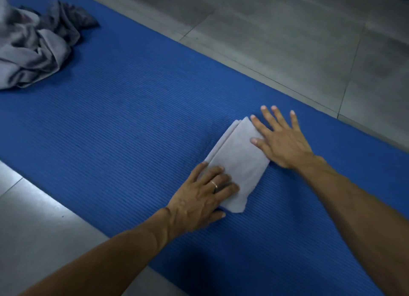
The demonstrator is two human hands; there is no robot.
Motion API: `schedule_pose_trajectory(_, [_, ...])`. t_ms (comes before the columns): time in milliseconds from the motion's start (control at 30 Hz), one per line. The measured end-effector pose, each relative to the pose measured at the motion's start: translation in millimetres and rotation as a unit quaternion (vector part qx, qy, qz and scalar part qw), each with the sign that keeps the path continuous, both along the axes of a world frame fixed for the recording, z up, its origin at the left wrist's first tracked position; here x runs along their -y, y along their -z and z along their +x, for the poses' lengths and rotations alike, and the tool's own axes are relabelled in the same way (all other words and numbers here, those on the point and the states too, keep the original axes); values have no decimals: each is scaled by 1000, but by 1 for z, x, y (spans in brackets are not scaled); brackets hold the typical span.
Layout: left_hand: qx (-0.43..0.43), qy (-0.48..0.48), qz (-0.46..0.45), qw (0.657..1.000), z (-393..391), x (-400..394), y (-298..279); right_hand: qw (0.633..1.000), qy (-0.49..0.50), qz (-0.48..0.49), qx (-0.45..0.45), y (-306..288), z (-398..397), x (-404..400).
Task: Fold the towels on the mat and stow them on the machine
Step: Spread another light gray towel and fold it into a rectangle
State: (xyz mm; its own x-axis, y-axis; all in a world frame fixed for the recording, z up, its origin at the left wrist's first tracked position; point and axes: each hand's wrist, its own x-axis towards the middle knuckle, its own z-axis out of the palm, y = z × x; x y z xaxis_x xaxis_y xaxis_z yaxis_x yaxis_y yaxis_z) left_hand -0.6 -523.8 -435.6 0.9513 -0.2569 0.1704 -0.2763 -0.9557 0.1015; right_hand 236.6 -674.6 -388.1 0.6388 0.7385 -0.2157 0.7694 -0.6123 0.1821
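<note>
A light grey towel (238, 160), folded into a narrow rectangle, lies on the ribbed blue mat (124, 123). My left hand (203, 198), with a ring on one finger, presses flat on the towel's near end, fingers straight. My right hand (281, 138) lies flat with fingers spread along the towel's right edge, thumb and index finger touching the cloth, the other fingers on the mat. A heap of unfolded grey and dark grey towels (37, 48) sits on the mat at the far left. No machine is in view.
Grey floor tiles (298, 34) run beyond the mat's far edge, and a lighter strip of floor (33, 218) lies along its near left edge. Bare mat stretches between the folded towel and the heap.
</note>
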Motion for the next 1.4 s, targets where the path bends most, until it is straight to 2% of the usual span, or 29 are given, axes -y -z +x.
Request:
schedule_pose_trajectory(67, [25, -6, -2, 1000, 9, 5, -5, 997, -12, 77, 2, -10, -20, -6])
schedule_pose_trajectory(167, [44, 3, -25, 999, 17, 7, -11, 986, -2, 146, -82, -14, -50, 4])
schedule_pose_trajectory(267, [39, -13, -126, 991, 14, -3, -18, 981, -52, 154, -104, -7, -65, 31])
schedule_pose_trajectory(367, [-21, -67, -331, 941, 9, -18, -34, 983, -76, 107, -130, -1, -71, 39])
schedule_pose_trajectory(400, [-38, -78, -372, 924, 9, -23, -38, 983, -82, 115, -118, -1, -70, 33])
schedule_pose_trajectory(567, [-48, -151, -484, 861, 11, -44, -48, 973, -95, 197, -77, -17, -57, -22])
schedule_pose_trajectory(700, [-15, -237, -446, 863, 6, -73, -53, 976, -119, 160, -87, -46, -58, -54])
schedule_pose_trajectory(867, [-23, -351, -364, 862, -6, -83, -46, 987, -26, 122, -97, -65, -75, -57])
schedule_pose_trajectory(1033, [-58, -289, -297, 908, -22, -65, -68, 982, 70, 142, -107, -84, -103, -31])
schedule_pose_trajectory(1200, [-150, -226, -242, 932, -33, -39, -147, 962, 176, 165, -131, -147, -140, 5])
schedule_pose_trajectory(1400, [-203, -181, -182, 945, -23, -3, -294, 943, 248, 188, -116, -292, -162, 38])
